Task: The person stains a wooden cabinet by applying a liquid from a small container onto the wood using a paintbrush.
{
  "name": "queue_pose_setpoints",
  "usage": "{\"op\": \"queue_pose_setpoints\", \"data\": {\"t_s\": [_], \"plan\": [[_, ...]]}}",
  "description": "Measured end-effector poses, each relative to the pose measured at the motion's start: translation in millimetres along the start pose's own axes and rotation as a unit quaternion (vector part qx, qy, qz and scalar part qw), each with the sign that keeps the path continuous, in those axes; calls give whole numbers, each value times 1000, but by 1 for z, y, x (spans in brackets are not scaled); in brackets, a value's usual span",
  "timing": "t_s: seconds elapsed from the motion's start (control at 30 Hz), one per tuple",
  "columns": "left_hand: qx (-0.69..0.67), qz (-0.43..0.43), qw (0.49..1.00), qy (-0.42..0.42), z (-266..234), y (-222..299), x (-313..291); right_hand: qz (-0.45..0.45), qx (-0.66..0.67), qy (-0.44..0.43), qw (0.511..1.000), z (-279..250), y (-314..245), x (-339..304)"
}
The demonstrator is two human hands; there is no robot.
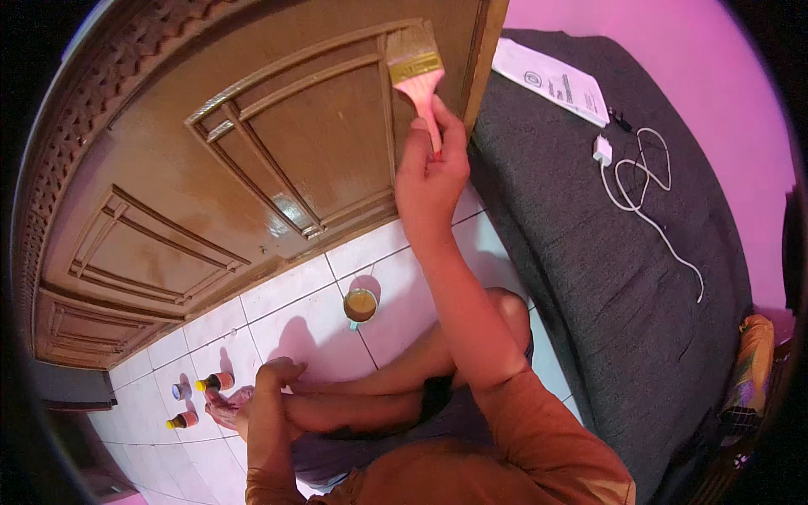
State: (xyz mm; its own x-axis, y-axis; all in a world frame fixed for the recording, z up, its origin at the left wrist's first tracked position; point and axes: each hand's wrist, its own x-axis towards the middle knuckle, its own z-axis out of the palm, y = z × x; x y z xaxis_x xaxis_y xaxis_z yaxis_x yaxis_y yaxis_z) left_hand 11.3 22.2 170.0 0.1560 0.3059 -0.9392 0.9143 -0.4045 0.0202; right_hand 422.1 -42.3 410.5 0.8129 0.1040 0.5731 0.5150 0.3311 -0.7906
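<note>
My right hand (433, 168) is closed around the pale handle of a flat paintbrush (421, 88). Its bristles rest against the raised moulding near the right edge of a brown wooden panel (324, 118) with carved trim. Glossy wet-looking patches show on parts of the moulding. My left hand (282, 369) lies over my bent leg, holding nothing, its fingers loosely stretched and partly hidden. Between my legs and the panel, a cup (360, 306) of brown liquid stands on the tiles.
Two small dark bottles with yellow caps, one (220, 381) near my foot and another (183, 419), lie beside a small round container (180, 391) on the tiled floor (286, 311). To the right, a dark-covered mattress (581, 219) carries a white printed packet (551, 80) and a charger with cable (603, 150).
</note>
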Motion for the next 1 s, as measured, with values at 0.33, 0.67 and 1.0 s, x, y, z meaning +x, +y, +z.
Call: {"op": "queue_pose_setpoints", "data": {"t_s": [0.33, 0.67, 1.0], "plan": [[10, -46, 999, -22, -12, 20, -17, -80, -4, -33, 996, -2, 1, 9], [0, -13, 999, -48, -5, -4, 4, -52, 46, 1, 998, -14, 4, 18], [-31, -73, 996, -36, -7, 9, -2, -63, -61, -61, 994, -24, -3, 25]]}}
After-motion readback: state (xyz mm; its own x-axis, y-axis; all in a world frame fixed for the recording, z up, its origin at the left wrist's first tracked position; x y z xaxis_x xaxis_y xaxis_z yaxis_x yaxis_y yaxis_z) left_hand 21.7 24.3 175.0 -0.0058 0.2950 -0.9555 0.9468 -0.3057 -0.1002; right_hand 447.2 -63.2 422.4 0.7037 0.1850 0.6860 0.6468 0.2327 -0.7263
